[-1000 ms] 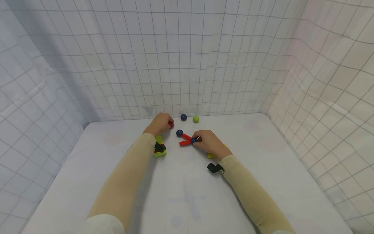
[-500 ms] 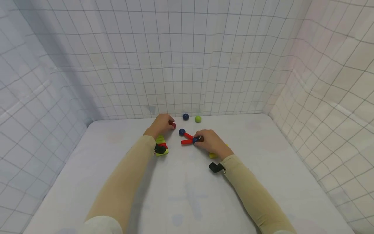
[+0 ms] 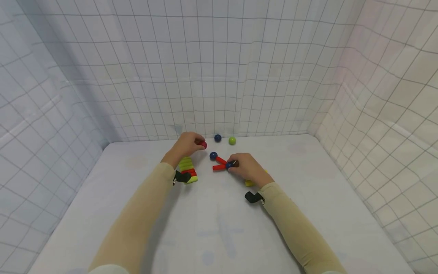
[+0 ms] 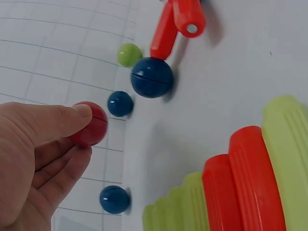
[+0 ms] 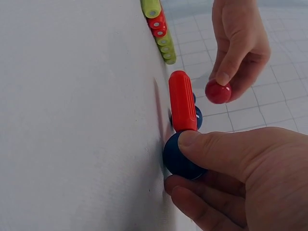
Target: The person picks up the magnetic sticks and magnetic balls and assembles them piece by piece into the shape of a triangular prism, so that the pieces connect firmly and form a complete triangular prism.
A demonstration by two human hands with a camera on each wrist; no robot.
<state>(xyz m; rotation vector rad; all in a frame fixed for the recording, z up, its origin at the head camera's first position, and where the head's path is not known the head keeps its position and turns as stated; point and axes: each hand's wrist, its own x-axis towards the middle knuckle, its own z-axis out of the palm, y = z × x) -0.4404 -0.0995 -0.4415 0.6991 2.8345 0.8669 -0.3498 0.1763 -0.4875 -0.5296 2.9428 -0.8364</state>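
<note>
My left hand [image 3: 186, 144] pinches a red ball [image 4: 93, 127] between thumb and fingers, above the far part of the table. With thumb and fingers, my right hand [image 3: 249, 167] holds a blue ball [image 5: 180, 156], which joins two red rods [image 5: 183, 101] in a V. The farther rod ends at another blue ball [image 4: 152, 78]; the other rod's end is free and shows a metal tip in the left wrist view. A dark piece shows at the right fingertips in the head view, too small to identify.
Yellow-green sticks [image 4: 286, 144] and red sticks [image 4: 255, 178] lie side by side under the left wrist. Near the back wall are a loose blue ball [image 3: 218, 138] and a green ball [image 3: 232, 140]. Yellow pieces [image 3: 250, 183] lie partly hidden by the right wrist.
My left hand has lifted slightly with the red ball, and its forearm has shifted left, uncovering more of the sticks. The right hand keeps its hold, almost still.
</note>
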